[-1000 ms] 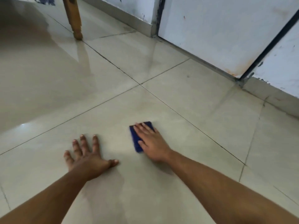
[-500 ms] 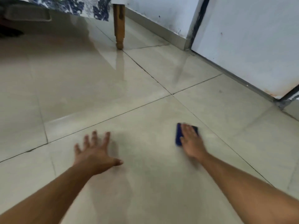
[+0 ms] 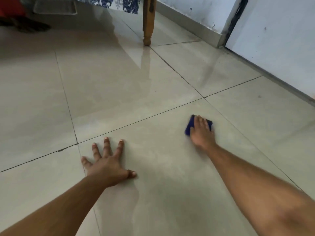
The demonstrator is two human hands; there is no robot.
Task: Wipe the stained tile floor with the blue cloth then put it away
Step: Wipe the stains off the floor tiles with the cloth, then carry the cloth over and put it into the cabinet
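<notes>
Pressing down on the blue cloth [image 3: 189, 126], the right hand [image 3: 202, 132] lies flat over it w/ fingers straight, not curled round it — palm and fingers cover most of the cloth, only its left edge and a bit at the far right corner show. I see the cloth folded into a small pad, lying on the tile floor [image 3: 119, 86].

Landmark for these notes: the wooden table leg [image 3: 148, 23], standing on a grout line at the far side of the floor.

- Cloth + right hand: well nearer me than the leg and to its right, on the tile just this side of a grout line that crosses the floor.
- Left hand [image 3: 106, 165]: nearer still than the leg and a little to its left. Fingers spread wide and straight, palm down on the tile, holding nothing. Little finger sits close to a grout crossing.
- Blue-and-white patterned fabric [image 3: 109, 2]: hangs just left of the leg, at the top.
- Mat [image 3: 54, 7] w/ a woven look: far left of the leg, under the table; dark shapes beside it I can't make out.
- White wall [image 3: 192, 5] and grey skirting: right of the leg, behind it.
- White door [image 3: 276, 40]: further right of the leg, dark frame edge between it and the wall.

Floor is glossy — the leg's reflection runs toward me on the tile. Stains near the cloth: can't tell from here.
</notes>
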